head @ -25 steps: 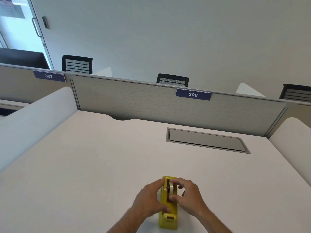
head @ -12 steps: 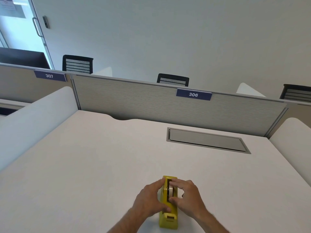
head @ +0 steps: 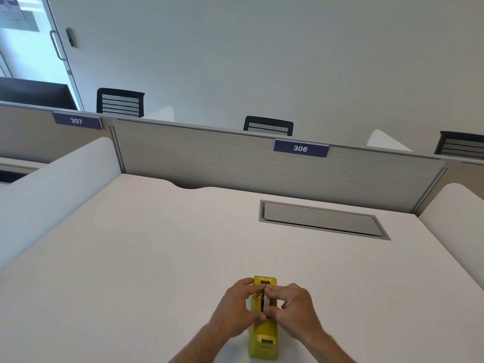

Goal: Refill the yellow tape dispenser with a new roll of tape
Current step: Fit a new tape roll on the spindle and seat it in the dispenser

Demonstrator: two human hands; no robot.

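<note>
The yellow tape dispenser (head: pixel 264 339) stands on the white desk (head: pixel 146 252) near its front edge, cutter end toward me. A pale roll of tape (head: pixel 266 299) sits in its slot, mostly hidden by fingers. My left hand (head: pixel 237 309) grips the dispenser's left side, thumb and fingertip reaching over the top. My right hand (head: pixel 294 311) pinches the roll from the right, with thumb and forefinger on it.
A grey cable hatch (head: pixel 322 220) is set in the desk at the back right. A grey partition (head: pixel 209 158) labelled 306 closes the far edge. White side screens (head: pixel 47 189) rise on both sides. Black chair backs (head: pixel 119 102) show behind.
Both hands have closed in over the roll, fingertips now nearly meeting above the slot. The dispenser has stayed in place.
</note>
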